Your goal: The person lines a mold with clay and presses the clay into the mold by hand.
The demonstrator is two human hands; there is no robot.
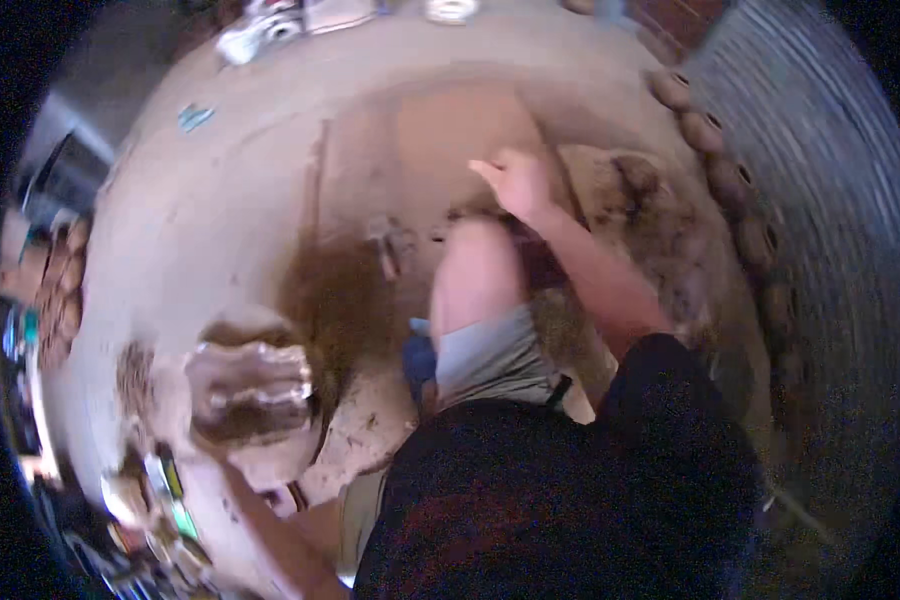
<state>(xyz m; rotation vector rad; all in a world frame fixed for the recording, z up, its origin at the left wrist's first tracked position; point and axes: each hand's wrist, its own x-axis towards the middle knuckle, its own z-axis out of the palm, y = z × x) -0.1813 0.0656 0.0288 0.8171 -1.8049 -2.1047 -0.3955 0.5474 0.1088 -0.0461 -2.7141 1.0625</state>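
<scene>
My right hand (520,186) hangs over a flat, brown, clay-coloured work surface (450,125), just beyond my bent right knee. One digit points out to the left, the other fingers are loosely bent, and no object shows in it. Motion blurs it. Low on the left, a bare limb (270,545), apparently my left forearm, stretches toward a basin (305,375) of murky brown liquid. The fingers of my left hand blend into the blur beside the basin rim, so their pose is hidden. Between knee and basin lies a dark wet patch (335,285), with a small blurred tool-like object (387,258) nearby.
A lumpy brown mound (640,195), possibly clay, lies right of the work surface. Rounded pots (705,132) line the corrugated wall (810,160) at right. More brown pieces (62,285) are stacked far left. Assorted items (155,500) crowd the lower left; a pale green scrap (195,118) lies upper left.
</scene>
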